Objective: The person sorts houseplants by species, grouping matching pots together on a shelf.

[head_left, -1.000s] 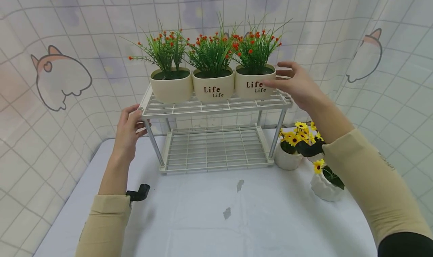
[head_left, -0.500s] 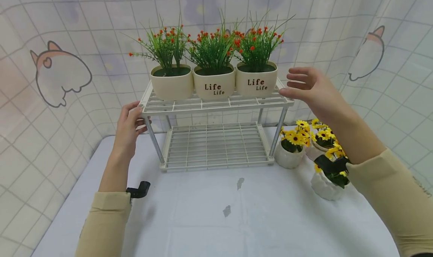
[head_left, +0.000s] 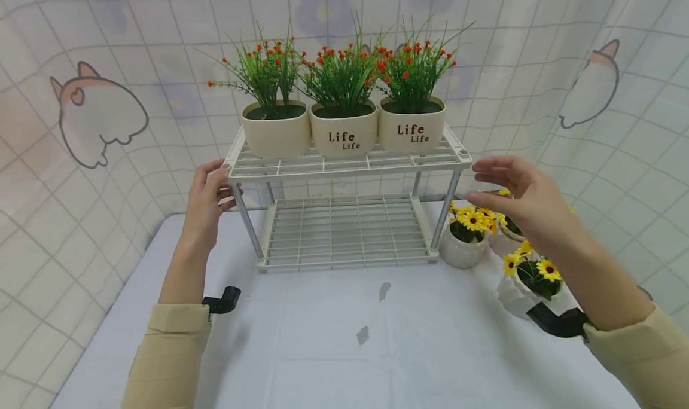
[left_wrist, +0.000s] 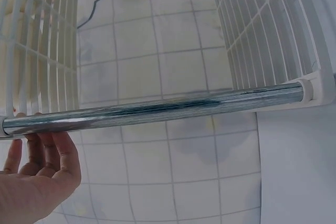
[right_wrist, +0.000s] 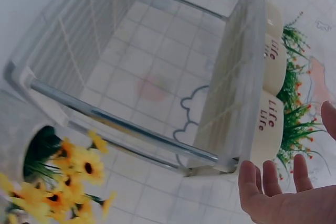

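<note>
A white two-tier wire rack (head_left: 344, 173) with metal posts stands on the table. My left hand (head_left: 204, 208) grips its upper left corner, thumb at the shelf's edge and fingers curled behind; the left wrist view shows the fingers at the top end of the post (left_wrist: 157, 111). My right hand (head_left: 530, 197) holds nothing, fingers loosely bent, just off the rack's upper right corner. Three cream pots with red-flowered grass stand in a row on the top shelf: a left pot (head_left: 277, 137), a middle pot (head_left: 336, 125) and a right pot (head_left: 390, 135), the latter two lettered "Life".
Right of the rack stand three small pots of yellow flowers: one white pot (head_left: 462, 252) by the right front post, a front white pot (head_left: 515, 296), and a back pot (head_left: 503, 244) partly behind my right hand. A tile-patterned curtain (head_left: 177, 50) hangs behind and at both sides.
My right hand has left the right cream pot and moved right and down, beside the rack's right corner. My left hand stays at the left corner.
</note>
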Available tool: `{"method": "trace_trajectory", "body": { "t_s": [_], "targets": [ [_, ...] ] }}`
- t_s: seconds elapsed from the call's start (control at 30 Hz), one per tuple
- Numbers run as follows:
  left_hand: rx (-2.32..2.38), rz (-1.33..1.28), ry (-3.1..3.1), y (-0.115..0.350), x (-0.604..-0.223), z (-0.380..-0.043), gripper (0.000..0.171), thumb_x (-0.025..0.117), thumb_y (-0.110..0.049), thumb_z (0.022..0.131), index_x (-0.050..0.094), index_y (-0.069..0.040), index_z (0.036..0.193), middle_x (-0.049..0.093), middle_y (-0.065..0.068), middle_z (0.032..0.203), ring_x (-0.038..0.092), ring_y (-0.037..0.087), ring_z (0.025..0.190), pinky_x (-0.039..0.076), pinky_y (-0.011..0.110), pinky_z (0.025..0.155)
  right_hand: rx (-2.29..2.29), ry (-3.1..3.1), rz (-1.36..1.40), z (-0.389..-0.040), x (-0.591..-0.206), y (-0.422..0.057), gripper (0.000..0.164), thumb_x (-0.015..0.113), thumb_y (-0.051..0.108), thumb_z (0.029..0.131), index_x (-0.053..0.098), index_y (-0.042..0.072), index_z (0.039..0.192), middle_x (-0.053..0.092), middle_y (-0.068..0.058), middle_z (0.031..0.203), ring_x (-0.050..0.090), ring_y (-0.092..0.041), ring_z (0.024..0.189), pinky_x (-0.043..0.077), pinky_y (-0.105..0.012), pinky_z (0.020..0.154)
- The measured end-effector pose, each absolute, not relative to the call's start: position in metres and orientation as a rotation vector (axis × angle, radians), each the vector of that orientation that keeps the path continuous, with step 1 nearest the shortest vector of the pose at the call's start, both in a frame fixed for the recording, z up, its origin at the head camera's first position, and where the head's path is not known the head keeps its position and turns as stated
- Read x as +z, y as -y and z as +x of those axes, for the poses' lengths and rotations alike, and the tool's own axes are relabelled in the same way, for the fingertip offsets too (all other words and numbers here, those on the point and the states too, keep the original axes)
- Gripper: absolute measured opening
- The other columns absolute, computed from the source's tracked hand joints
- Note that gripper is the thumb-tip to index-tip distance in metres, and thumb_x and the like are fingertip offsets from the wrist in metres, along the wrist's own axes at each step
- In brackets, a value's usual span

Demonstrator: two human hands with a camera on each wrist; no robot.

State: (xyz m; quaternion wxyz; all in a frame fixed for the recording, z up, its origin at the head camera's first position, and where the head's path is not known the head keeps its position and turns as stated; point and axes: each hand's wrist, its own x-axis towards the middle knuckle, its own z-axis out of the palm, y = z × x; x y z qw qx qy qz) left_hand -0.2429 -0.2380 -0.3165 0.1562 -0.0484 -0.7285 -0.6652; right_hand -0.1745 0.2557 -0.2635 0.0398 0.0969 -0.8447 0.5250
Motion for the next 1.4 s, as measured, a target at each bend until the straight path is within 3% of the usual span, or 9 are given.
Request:
{"method": "trace_trajectory", "body": {
  "t_s": [0.1,0.37,0.53,0.73,0.87,1.07,1.2,1.3,1.4],
  "targets": [
    [-1.895,-0.142,2.093,0.237,-0.317,-0.243,0.048,0.047,-0.038,0.108,0.042,-0.015,0.15,0.059,0.001,0.114,0.057,0.018,0.103,0.044,0.033,0.09,1.609,2.569,0.31,-0.162,-0.283,-0.26,0.055,0.074,0.024,0.097,0.048,0.014,0.145,0.051,-0.002,0.141,0.049,-0.014,0.126,0.048,-0.017,0.091],
    [-1.905,-0.131,2.079,0.236,-0.317,-0.244,0.047,0.048,-0.039,0.108,0.043,-0.016,0.148,0.059,0.002,0.114,0.057,0.018,0.102,0.043,0.034,0.091,1.779,2.4,0.267,-0.126,-0.338,-0.271,0.049,0.072,0.007,0.097,0.05,0.012,0.14,0.057,0.002,0.133,0.055,-0.008,0.12,0.05,-0.016,0.087],
    [-1.911,-0.131,2.063,0.235,-0.314,-0.244,0.046,0.048,-0.039,0.108,0.044,-0.017,0.148,0.059,0.002,0.113,0.058,0.018,0.101,0.044,0.034,0.09,1.956,2.205,0.013,-0.109,-0.368,-0.273,0.048,0.075,0.009,0.095,0.05,0.018,0.135,0.057,0.005,0.129,0.053,-0.007,0.117,0.049,-0.012,0.086],
    [-1.893,-0.124,2.07,0.234,-0.314,-0.243,0.045,0.048,-0.039,0.108,0.044,-0.017,0.148,0.059,0.002,0.113,0.057,0.018,0.101,0.042,0.035,0.09,2.097,2.057,-0.382,-0.095,-0.399,-0.269,0.051,0.077,0.011,0.094,0.045,0.018,0.132,0.049,0.0,0.127,0.055,-0.007,0.108,0.05,-0.014,0.084],
    [-1.864,-0.139,2.087,0.235,-0.316,-0.242,0.046,0.046,-0.039,0.109,0.043,-0.017,0.149,0.058,0.001,0.115,0.057,0.018,0.102,0.042,0.036,0.091,2.083,1.92,-0.698,-0.089,-0.411,-0.269,0.044,0.075,0.009,0.095,0.047,0.02,0.126,0.047,0.0,0.123,0.053,-0.007,0.102,0.051,-0.013,0.079],
    [-1.858,-0.14,2.085,0.235,-0.317,-0.242,0.046,0.046,-0.04,0.109,0.044,-0.017,0.149,0.058,0.002,0.115,0.057,0.019,0.103,0.042,0.036,0.091,1.941,1.712,-0.936,-0.088,-0.424,-0.276,0.037,0.074,0.011,0.095,0.047,0.024,0.115,0.043,0.004,0.112,0.046,-0.007,0.094,0.045,-0.011,0.07],
    [-1.86,-0.145,2.083,0.234,-0.317,-0.243,0.046,0.046,-0.04,0.109,0.044,-0.017,0.149,0.058,0.002,0.115,0.057,0.019,0.103,0.042,0.036,0.091,1.869,1.775,-1.146,-0.096,-0.452,-0.296,0.054,0.084,0.029,0.087,0.042,0.032,0.122,0.038,0.011,0.115,0.041,-0.006,0.097,0.043,-0.015,0.077],
    [-1.866,-0.146,2.084,0.234,-0.317,-0.243,0.046,0.046,-0.04,0.109,0.044,-0.017,0.148,0.058,0.002,0.115,0.056,0.02,0.103,0.042,0.036,0.09,1.859,1.849,-1.233,-0.111,-0.492,-0.325,0.093,0.09,0.048,0.075,0.031,0.031,0.146,0.035,0.004,0.139,0.041,-0.013,0.119,0.044,-0.027,0.099],
    [-1.862,-0.146,2.089,0.234,-0.317,-0.243,0.047,0.046,-0.04,0.109,0.043,-0.017,0.149,0.058,0.002,0.115,0.056,0.021,0.104,0.042,0.035,0.09,1.85,1.907,-1.232,-0.12,-0.51,-0.338,0.123,0.089,0.054,0.073,0.008,0.025,0.161,0.015,-0.007,0.162,0.025,-0.027,0.144,0.031,-0.042,0.116]
  ]
}}
